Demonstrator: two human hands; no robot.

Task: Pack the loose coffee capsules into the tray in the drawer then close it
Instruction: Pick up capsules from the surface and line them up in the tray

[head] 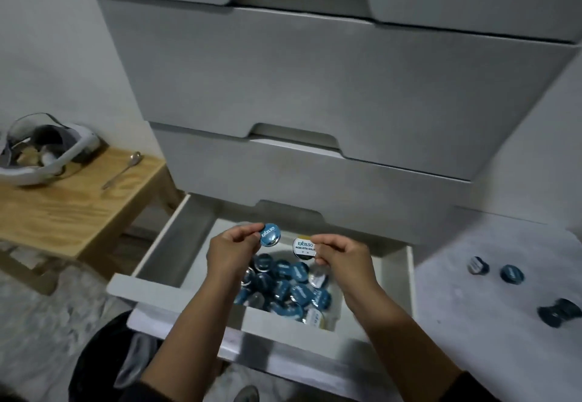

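Note:
The bottom drawer (151,291) of a grey chest stands pulled open. Inside it a white tray (283,332) holds a heap of several blue-lidded coffee capsules (283,285). My left hand (230,250) pinches a blue capsule (270,234) above the tray's far end. My right hand (343,253) pinches a white-lidded capsule (304,247) beside it. Both capsules show their printed lids to the camera. Three loose dark capsules (511,274) lie on the pale floor to the right of the drawer.
Closed grey drawers (315,71) rise above the open one. At the left is a low wooden bench (69,212) carrying a white headset (44,149) and a metal spoon (122,168). My dark-clad knee (100,354) is near the drawer front.

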